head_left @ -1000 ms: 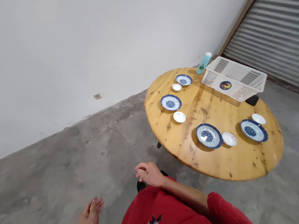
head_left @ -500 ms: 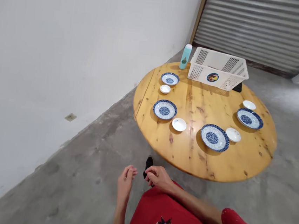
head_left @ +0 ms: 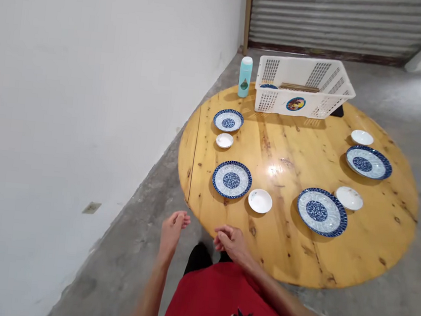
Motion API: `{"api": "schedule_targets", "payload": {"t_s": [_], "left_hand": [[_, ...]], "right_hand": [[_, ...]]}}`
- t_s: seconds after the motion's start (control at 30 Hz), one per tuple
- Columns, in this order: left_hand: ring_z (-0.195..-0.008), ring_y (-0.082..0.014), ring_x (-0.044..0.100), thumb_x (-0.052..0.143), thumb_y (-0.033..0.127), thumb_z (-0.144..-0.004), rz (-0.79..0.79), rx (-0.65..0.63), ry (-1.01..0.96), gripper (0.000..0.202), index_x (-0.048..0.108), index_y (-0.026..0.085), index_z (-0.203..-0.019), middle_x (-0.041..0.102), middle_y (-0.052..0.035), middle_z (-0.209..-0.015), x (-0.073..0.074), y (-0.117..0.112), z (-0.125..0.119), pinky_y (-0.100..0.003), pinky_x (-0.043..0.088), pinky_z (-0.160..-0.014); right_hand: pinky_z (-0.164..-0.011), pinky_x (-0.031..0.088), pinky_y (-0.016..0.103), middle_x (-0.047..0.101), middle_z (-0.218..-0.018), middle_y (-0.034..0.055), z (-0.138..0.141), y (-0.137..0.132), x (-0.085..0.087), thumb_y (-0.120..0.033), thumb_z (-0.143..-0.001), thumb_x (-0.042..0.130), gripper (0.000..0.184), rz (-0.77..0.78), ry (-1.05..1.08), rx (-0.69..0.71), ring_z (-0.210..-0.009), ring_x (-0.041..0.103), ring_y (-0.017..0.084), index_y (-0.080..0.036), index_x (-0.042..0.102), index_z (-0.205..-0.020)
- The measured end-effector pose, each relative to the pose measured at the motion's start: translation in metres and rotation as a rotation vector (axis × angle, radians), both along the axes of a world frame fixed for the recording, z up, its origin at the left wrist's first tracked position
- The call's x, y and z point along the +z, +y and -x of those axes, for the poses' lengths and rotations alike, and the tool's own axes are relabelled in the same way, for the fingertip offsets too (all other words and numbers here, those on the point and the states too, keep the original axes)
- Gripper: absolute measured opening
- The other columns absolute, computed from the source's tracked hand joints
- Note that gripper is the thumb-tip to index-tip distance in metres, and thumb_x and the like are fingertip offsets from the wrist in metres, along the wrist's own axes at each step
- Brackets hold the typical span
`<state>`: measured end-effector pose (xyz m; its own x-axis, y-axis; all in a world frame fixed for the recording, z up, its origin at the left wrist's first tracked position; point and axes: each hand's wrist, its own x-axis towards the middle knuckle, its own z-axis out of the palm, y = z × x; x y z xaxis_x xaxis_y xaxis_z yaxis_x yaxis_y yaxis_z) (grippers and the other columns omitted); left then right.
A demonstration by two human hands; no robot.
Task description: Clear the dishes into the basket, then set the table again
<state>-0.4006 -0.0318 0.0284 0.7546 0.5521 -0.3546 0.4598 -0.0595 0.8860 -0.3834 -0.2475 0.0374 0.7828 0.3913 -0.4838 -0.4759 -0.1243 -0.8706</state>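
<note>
Four round blue-and-white plates (head_left: 231, 179) beside small white bowls (head_left: 260, 201) are set out right of centre, thin brown sticks (head_left: 299, 87) still inside a white plastic basket (head_left: 311, 102), left hand (head_left: 172, 230) and right hand (head_left: 232, 242) empty.

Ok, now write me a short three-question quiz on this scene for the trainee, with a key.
1. Count: how many blue-rimmed plates lie on the table, outside the white basket?
2. Pick one: in this view, which hand overlaps the tabletop?
A) only the left
B) only the right
C) both
3. True or false: the turquoise bottle stands inside the basket.

Key
1. Four.
2. B. The right hand overlaps the near edge; the left hand shows against the floor.
3. False. The turquoise bottle stands upright beside the basket, to its left in the picture.
</note>
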Motion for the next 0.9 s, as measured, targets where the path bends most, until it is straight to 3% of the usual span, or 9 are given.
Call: {"api": "schedule_targets", "payload": {"t_s": [0.23, 0.4, 0.53, 0.7, 0.9], "left_hand": [[-0.070, -0.0154, 0.068, 0.058, 0.043, -0.079, 0.015, -0.201, -0.131, 0.032, 0.069, 0.014, -0.086, 0.073, -0.0084, -0.081, 0.007, 0.054, -0.176, -0.025, 0.052, -0.066], [-0.066, -0.0128, 0.067, 0.058, 0.038, -0.081, 0.068, -0.320, -0.123, 0.026, 0.066, 0.013, -0.082, 0.072, -0.0087, -0.079, -0.006, 0.077, -0.312, -0.022, 0.051, -0.063], [-0.064, -0.0123, 0.066, 0.057, 0.035, -0.085, 0.075, -0.422, -0.092, 0.024, 0.063, 0.013, -0.075, 0.071, -0.0086, -0.077, -0.021, 0.083, -0.404, -0.022, 0.051, -0.061], [-0.060, -0.0100, 0.064, 0.057, 0.034, -0.089, 0.101, -0.483, -0.052, 0.025, 0.060, 0.013, -0.076, 0.069, -0.0070, -0.073, -0.040, 0.076, -0.483, -0.020, 0.050, -0.058], [-0.055, -0.0114, 0.064, 0.060, 0.032, -0.088, 0.181, -0.492, 0.013, 0.024, 0.057, 0.014, -0.074, 0.065, -0.0052, -0.065, -0.053, 0.062, -0.532, -0.020, 0.050, -0.055]], "right_hand": [[-0.055, 0.050, 0.031, 0.069, -0.069, 0.0043, -0.024, 0.013, 0.001, -0.055, -0.074, 0.058, 0.041, 0.029, 0.039, -0.343, -0.055, 0.064, 0.020, -0.018, 0.065, -0.091], [-0.057, 0.050, 0.031, 0.071, -0.071, 0.0055, -0.050, 0.041, 0.002, -0.059, -0.071, 0.067, 0.047, 0.064, 0.094, -0.631, -0.059, 0.065, 0.020, -0.017, 0.067, -0.092], [-0.057, 0.050, 0.030, 0.072, -0.072, 0.0063, -0.068, 0.068, 0.004, -0.062, -0.066, 0.073, 0.056, 0.107, 0.161, -0.848, -0.059, 0.065, 0.020, -0.015, 0.068, -0.095], [-0.058, 0.051, 0.030, 0.073, -0.074, 0.0080, -0.078, 0.093, 0.009, -0.063, -0.063, 0.077, 0.060, 0.154, 0.245, -0.974, -0.061, 0.066, 0.020, -0.014, 0.069, -0.096], [-0.058, 0.053, 0.030, 0.073, -0.076, 0.0077, -0.081, 0.108, 0.012, -0.062, -0.064, 0.078, 0.058, 0.187, 0.280, -1.101, -0.062, 0.066, 0.020, -0.014, 0.069, -0.096]]}}
